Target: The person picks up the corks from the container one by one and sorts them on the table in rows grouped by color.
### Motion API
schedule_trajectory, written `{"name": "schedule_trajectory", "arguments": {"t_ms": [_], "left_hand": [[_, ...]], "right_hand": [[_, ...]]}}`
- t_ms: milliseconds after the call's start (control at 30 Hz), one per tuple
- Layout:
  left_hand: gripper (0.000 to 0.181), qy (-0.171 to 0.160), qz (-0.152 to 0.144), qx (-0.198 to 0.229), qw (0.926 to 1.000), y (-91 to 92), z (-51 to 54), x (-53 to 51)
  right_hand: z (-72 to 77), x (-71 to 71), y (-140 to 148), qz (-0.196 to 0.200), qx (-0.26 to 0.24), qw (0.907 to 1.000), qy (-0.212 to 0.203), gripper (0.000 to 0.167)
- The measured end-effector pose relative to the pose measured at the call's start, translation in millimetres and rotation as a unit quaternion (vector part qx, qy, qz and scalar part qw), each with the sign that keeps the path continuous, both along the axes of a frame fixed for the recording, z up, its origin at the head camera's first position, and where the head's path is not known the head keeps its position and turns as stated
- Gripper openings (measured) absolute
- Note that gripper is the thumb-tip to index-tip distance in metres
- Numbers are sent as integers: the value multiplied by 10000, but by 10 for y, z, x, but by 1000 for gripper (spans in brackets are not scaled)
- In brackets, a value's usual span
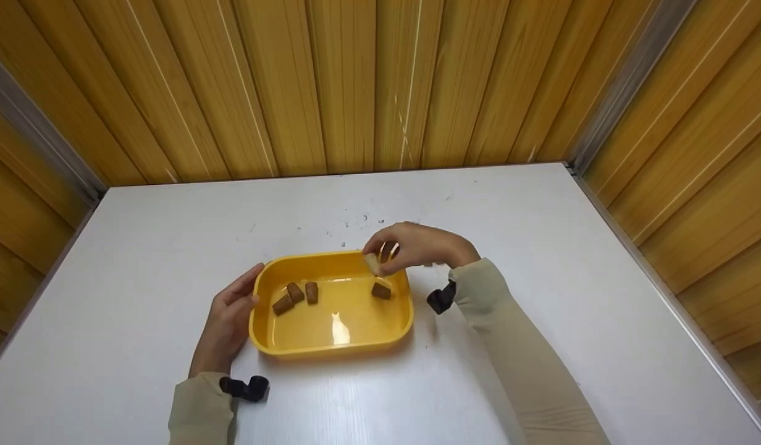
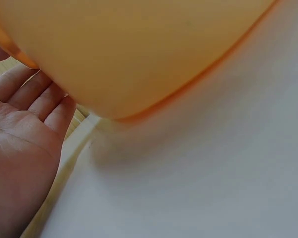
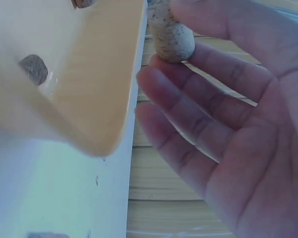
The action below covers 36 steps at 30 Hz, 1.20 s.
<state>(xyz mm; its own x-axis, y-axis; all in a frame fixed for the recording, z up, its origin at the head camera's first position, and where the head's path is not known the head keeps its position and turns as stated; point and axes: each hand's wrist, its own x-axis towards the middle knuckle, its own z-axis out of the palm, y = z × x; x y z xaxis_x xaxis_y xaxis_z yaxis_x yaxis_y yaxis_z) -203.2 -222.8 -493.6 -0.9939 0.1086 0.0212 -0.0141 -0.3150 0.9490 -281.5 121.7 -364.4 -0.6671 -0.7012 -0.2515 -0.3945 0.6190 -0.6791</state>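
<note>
1. Currently, a yellow tray is at the worktop, its long sides roughly parallel to the worktop's far edge; whether its base touches the surface cannot be told.
2. Left hand: grips the tray's left end near the far left corner, thumb at the rim, fingers against the outside of the wall.
3. Right hand: pinches a pale cork between thumb and index finger; other fingers loosely bent, per the right wrist view.
4. Pale cork position: at the tray's far right corner, above the floor of the tray.
5. Three brown corks lie by the tray's left end, two close together, the third just beside them.
6. Single brown cork lies near the tray's right edge, just below the pale one as the head view shows it.
7. Small dark specks mark the worktop between the tray and the far edge.
8. Wood-patterned panels stand beyond that edge; beige sleeves cover both forearms, each with a black device at the cuff.
</note>
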Motion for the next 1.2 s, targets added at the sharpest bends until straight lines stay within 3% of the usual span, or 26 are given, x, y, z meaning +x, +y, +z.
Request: {"name": "schedule_trajectory", "arguments": {"t_ms": [433, 933, 1200], "left_hand": [[57, -74, -55, -68, 9999, 15, 48, 10], [59, 8, -137, -92, 9999, 10, 45, 22], [59, 44, -55, -148, 9999, 21, 52, 21]], "right_hand": [[-43, -34, 408, -565, -597, 9959, 390, 35], [-288, -119, 838, -991, -1123, 9833, 1029, 45], [-412, -139, 1120, -1406, -1035, 9773, 1201, 45]]}}
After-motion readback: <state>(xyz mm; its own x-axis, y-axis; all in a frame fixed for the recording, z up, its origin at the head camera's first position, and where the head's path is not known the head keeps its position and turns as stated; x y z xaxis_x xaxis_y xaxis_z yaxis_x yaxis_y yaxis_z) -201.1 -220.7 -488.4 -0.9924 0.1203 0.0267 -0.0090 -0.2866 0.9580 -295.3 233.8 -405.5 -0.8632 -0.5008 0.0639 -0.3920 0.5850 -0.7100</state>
